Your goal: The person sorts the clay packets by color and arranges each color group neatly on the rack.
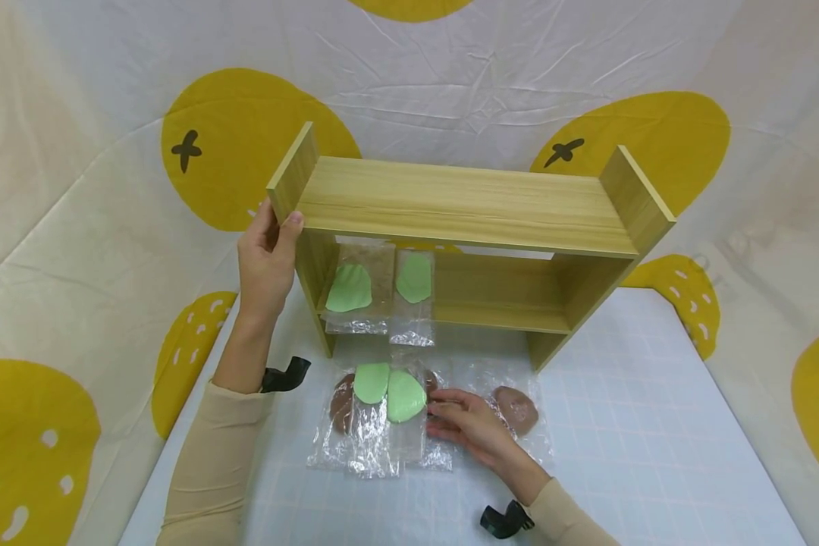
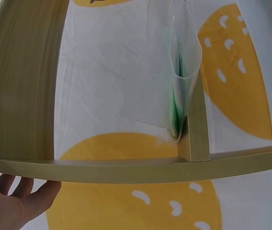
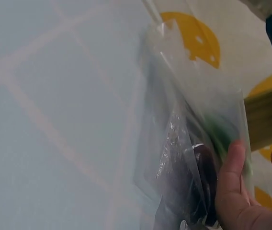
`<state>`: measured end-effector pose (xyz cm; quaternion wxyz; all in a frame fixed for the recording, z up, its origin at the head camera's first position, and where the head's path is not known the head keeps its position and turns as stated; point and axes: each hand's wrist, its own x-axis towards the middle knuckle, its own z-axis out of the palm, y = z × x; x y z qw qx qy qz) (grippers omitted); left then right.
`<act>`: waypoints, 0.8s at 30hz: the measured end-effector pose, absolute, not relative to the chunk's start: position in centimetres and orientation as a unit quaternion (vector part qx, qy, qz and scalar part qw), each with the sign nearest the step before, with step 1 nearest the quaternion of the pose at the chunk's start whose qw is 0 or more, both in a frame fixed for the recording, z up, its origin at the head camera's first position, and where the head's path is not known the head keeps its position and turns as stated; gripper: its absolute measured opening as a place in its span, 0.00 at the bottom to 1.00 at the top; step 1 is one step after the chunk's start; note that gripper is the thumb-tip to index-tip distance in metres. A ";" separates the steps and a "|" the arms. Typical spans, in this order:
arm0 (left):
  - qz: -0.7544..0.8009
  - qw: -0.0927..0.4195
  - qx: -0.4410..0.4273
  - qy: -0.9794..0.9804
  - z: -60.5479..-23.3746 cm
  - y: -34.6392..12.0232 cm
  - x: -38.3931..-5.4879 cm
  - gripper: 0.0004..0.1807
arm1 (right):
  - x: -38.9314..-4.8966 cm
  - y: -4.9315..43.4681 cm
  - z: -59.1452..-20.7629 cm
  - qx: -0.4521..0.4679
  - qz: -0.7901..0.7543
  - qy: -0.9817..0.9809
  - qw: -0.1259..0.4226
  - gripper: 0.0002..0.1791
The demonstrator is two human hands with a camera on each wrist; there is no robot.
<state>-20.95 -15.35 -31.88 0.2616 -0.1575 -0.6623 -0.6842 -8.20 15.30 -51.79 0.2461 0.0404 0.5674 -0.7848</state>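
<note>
My left hand [image 1: 266,262] grips the left side panel of a small two-tier wooden shelf [image 1: 464,201], thumb in front and fingers behind. My right hand [image 1: 474,428] reaches over a group of clear plastic bags on the table, its fingertips at the right edge of a bag with a light green flat piece [image 1: 406,396]. In the right wrist view the fingers [image 3: 234,160] overlap that bag's edge, and the thumb stands apart from it. A second green piece [image 1: 371,383] in its bag lies just left. Bagged brown pieces [image 1: 342,406] lie partly hidden underneath.
Two bags with green pieces [image 1: 349,288] [image 1: 414,277] sit on the shelf's lower tier at the left, hanging over its front edge. Another bagged brown piece [image 1: 516,410] lies right of the group, beside my right hand. White cloth with yellow shapes hangs behind the table [image 1: 628,425].
</note>
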 end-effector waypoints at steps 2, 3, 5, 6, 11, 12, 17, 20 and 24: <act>-0.686 0.261 -0.158 -0.661 -31.9 -15.4 -20.9 0.21 | -8.3 15.0 -51.7 0.031 -0.772 0.588 0.241 0.27; -0.685 0.261 -0.157 -0.662 -31.9 -15.4 -20.8 0.21 | -8.3 14.8 -51.7 0.023 -0.763 0.601 0.237 0.26; -0.685 0.260 -0.157 -0.662 -31.6 -15.3 -20.6 0.21 | -8.4 14.5 -51.7 0.007 -0.746 0.624 0.230 0.26; -0.685 0.260 -0.157 -0.662 -31.4 -15.1 -20.3 0.21 | -8.5 14.3 -51.7 0.002 -0.740 0.633 0.228 0.26; -0.692 0.257 -0.162 -0.655 -30.2 -14.6 -19.2 0.20 | -8.6 13.7 -51.8 -0.012 -0.724 0.655 0.217 0.27; -0.693 0.256 -0.162 -0.654 -30.2 -14.5 -19.1 0.20 | -8.6 13.6 -51.8 -0.012 -0.723 0.656 0.216 0.27; -0.691 0.257 -0.161 -0.656 -31.2 -15.0 -20.1 0.21 | -8.5 13.2 -51.8 -0.022 -0.709 0.674 0.208 0.22; -0.689 0.258 -0.163 -0.657 -31.8 -15.3 -20.7 0.21 | -8.4 13.2 -51.7 -0.026 -0.693 0.691 0.203 0.17; -0.684 0.258 -0.159 -0.663 -31.9 -15.4 -20.7 0.22 | -8.2 13.1 -51.6 -0.024 -0.683 0.703 0.198 0.12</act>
